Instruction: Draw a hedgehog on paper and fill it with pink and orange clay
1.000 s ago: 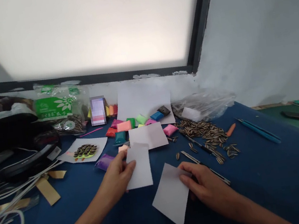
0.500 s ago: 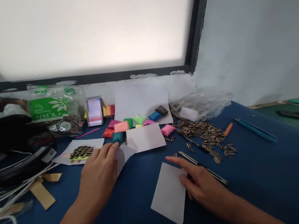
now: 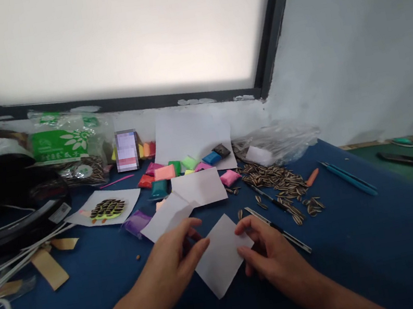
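Observation:
A small white sheet of paper (image 3: 220,263) is tilted in front of me, just over the blue tabletop. My right hand (image 3: 263,245) grips its right edge, thumb on top and other fingers partly hidden behind it. At the sheet's left edge is my left hand (image 3: 185,250), thumb and fingers apart; whether it touches the paper I cannot tell. Beyond it lie two more white sheets, one angled (image 3: 169,216) and one flatter (image 3: 200,187). Further left, a white card (image 3: 78,216) bears a yellow-green clay shape covered with seeds (image 3: 108,209).
Several colourful clay packets (image 3: 165,172) lie at the back, with a purple packet (image 3: 138,223) nearer. Sunflower seeds (image 3: 274,180), a utility knife (image 3: 283,231), a pen (image 3: 267,197) and blue tweezers (image 3: 349,178) are on the right. White cables (image 3: 17,254) run along the left.
My left hand has left the back sheets and come right and nearer to the small sheet. That sheet has turned and shifted left in my right hand. The purple packet is now uncovered.

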### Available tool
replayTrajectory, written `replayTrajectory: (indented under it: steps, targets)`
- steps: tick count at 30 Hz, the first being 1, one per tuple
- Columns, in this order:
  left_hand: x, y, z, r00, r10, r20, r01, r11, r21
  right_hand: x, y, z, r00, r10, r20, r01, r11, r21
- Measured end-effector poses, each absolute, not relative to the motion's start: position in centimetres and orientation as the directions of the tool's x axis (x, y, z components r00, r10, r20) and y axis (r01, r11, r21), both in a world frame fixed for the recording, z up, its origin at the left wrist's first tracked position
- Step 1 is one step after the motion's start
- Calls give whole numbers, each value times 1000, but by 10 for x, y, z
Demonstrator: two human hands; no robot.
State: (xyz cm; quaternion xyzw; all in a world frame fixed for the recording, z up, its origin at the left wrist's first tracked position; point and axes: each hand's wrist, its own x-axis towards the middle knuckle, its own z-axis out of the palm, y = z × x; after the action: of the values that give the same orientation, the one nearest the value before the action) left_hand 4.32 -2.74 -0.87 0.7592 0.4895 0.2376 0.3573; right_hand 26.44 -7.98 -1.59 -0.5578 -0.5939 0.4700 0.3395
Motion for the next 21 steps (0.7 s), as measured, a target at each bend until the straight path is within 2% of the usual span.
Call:
replayTrajectory:
  steps: [2,4,8,12,16,18,21]
  targets:
    - [46,-28,-11,440,896,-63,461,-165,872,262,-81,-15,-171,975,-141,314,-82,-946]
    - [44,-26,-12,491,866,-94,384,-118,916,262,-81,-12,-194,969,-152,330,-81,-940]
    - [36,-20,-13,480,861,-165,397,-45,917,266,-79,-7,-202,969,-145,398,-54,-916]
    - [35,-22,-12,407,904,-131,412,-54,910,269,-79,-6,-156,978,-140,379,-72,-923]
    - [40,-27,-10,507,840,-193,389,-23,921,267,-81,-8,-191,973,-129,418,-39,-907]
    - [41,-28,-10,529,826,-194,410,-49,911,269,-80,-5,-235,969,-79,547,65,-834]
    - [40,-29,-9,536,830,-151,502,-169,848,276,-78,4,-180,980,89,771,197,-605]
